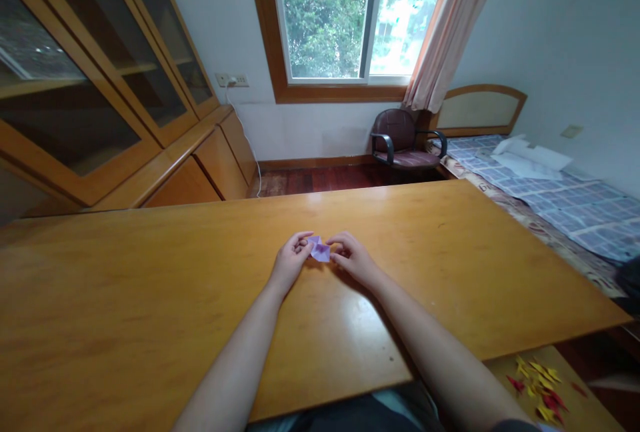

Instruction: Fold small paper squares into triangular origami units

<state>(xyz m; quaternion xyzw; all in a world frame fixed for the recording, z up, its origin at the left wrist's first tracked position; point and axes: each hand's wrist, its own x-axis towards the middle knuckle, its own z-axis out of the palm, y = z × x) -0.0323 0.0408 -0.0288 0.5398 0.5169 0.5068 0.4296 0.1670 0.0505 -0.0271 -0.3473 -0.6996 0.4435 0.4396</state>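
Observation:
A small piece of folded purple paper (320,251) is held just above the wooden table, with creased flaps and points showing. My left hand (293,259) is closed on its left side, thumb in front and fingers curled behind. At the paper's right edge, my right hand (353,257) has its thumb and bent index finger at the rim, lightly gripping it. The exact contact of the right fingertips is too small to make out.
The table (150,299) spreads wide around my hands. Yellow and red folded paper pieces (540,385) lie on a lower surface at the bottom right. Beyond the table are an office chair (400,142), a bed (575,199) and a glass-door cabinet (150,145).

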